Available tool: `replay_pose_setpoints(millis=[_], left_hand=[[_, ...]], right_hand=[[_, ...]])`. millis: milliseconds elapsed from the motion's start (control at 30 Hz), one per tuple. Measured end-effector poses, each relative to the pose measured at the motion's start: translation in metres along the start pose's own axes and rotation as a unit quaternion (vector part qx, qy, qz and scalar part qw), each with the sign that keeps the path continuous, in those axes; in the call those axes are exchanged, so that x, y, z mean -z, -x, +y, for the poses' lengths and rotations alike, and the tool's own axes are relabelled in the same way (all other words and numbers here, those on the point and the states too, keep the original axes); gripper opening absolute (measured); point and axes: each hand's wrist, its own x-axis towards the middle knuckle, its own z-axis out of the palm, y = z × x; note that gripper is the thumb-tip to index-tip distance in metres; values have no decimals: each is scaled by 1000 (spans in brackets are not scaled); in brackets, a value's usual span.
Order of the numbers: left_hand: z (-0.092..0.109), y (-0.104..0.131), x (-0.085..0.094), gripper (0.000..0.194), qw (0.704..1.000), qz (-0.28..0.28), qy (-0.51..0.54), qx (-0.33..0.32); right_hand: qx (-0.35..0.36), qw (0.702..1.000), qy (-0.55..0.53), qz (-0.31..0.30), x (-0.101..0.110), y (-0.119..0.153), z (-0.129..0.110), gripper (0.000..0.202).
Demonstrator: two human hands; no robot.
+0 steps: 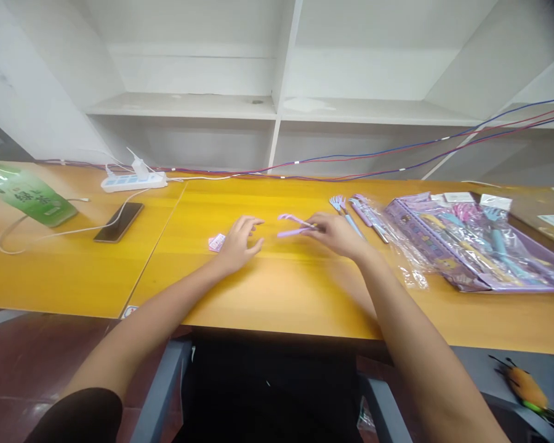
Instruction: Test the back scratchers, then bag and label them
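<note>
Above the middle of the desk, my right hand point(335, 234) pinches a slim light-purple piece point(293, 233). Two narrow strips of it stick out to the left, the upper one with a curved tip; its exact kind is not clear. My left hand point(242, 243) is open, fingers spread and apart from that piece. Beside the left hand lies a small pink-and-purple printed card point(216, 242). A blue back scratcher point(346, 215) with a hand-shaped end rests beyond my right hand. Next to it are purple wrapped sticks point(369, 216).
A purple display box point(443, 261) of bagged back scratchers stands at the right, near clear plastic wrappers point(410, 264) and a cardboard box point(547, 212). To the left are a phone point(119, 222), a power strip point(133, 181) and a green bottle point(30, 195). Cables point(346, 161) cross behind.
</note>
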Motion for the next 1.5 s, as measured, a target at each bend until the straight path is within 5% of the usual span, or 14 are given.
replay_pose_setpoints(millis=[133,267,367,533,633,767,967,1167,1333,1500], left_hand=[[-2,-1,3,39,994,-109,-2,-1],[-3,2,-3,34,982,-189,-5,27],[-2,4,-4,40,982,-175,-26,58],[5,2,3,43,985,-161,-13,55],[8,0,4,40,987,-153,-5,40],[6,0,1,37,990,-136,19,30],[1,-2,0,30,995,-19,34,88],[-4,-5,-1,32,947,23,278,158],[-4,-5,-4,34,921,7,342,185],[0,-3,-5,27,915,-11,352,198]], right_hand=[[47,993,-101,-50,-37,-11,-54,28],[37,984,-177,-5,-67,-17,-62,35],[-18,966,-241,92,-73,-15,-46,47],[-144,862,-407,265,-60,-6,-21,55],[-153,838,-420,312,-53,-6,-13,53],[-171,836,-395,339,-54,-10,-9,54],[-161,854,-380,317,-56,-10,-11,67],[-163,856,-406,274,-53,-8,-23,67],[-175,851,-401,291,-54,-7,-25,64],[-186,815,-428,345,-50,-10,-16,63]])
